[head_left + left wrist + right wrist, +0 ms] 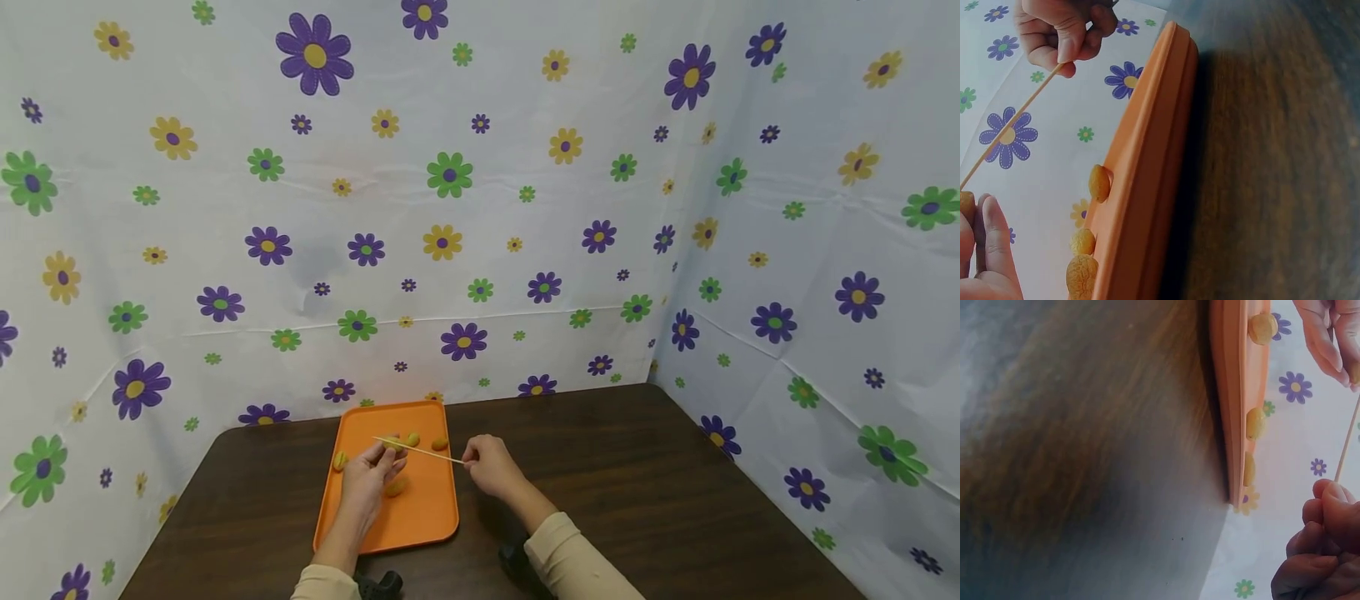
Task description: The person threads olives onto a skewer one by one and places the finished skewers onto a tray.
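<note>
My right hand [495, 467] pinches one end of a thin wooden skewer [431, 453] between thumb and fingers, just right of the orange tray [420, 521]. Over the tray, my left hand [363, 483] holds a small yellow-brown oval fruit [966, 205] at its fingertips. The skewer slopes from the right hand to this fruit, and overlaps it in the head view. More of these oval fruits lie on the tray, one wrinkled fruit [1082, 276] near its rim and another fruit [341, 461] at the left side.
The tray rests on a dark brown wooden table [600, 467]. A white cloth with printed flowers [450, 275] hangs behind the table and along its right side. Black devices [381, 585] show at the wrists.
</note>
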A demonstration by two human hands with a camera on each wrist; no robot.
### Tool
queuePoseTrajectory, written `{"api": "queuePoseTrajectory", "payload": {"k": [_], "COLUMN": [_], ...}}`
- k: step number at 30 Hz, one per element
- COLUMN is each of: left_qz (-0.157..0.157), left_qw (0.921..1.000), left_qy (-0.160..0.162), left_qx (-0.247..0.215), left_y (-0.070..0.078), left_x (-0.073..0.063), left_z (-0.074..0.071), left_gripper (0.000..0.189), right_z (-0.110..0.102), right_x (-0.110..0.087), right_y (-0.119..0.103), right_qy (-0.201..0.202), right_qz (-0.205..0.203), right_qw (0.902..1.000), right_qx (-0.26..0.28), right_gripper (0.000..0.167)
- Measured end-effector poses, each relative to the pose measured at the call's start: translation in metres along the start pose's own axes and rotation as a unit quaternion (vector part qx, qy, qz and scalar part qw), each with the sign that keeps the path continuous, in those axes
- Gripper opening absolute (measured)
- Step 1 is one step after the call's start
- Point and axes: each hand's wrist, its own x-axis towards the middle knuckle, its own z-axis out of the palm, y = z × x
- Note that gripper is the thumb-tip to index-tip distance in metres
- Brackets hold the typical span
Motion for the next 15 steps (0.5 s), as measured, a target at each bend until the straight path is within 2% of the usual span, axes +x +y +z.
{"api": "queuePoseTrajectory", "payload": {"k": [7, 15], "left_qz": [-0.016, -0.038], "left_qw": [0.9995, 0.9958], "left_qy": [0.001, 0.025], "left_qx": [-0.028, -0.080], "left_y": [0.0021, 0.0033], "left_x": [0.0019, 0.0038], "left_z": [-0.0028, -0.0091], "left_gripper": [0.044, 0.042], "right_z": [0.0011, -0.0030], "right_x": [0.0015, 0.0027], "right_y": [-0.0026, 0.0003], "right_qy": [0.003, 0.018], "right_qz": [0.005, 0.010], "right_qw": [1.0000, 0.9998], "right_qx": [0.005, -0.006], "right_gripper": [0.007, 0.009]}}
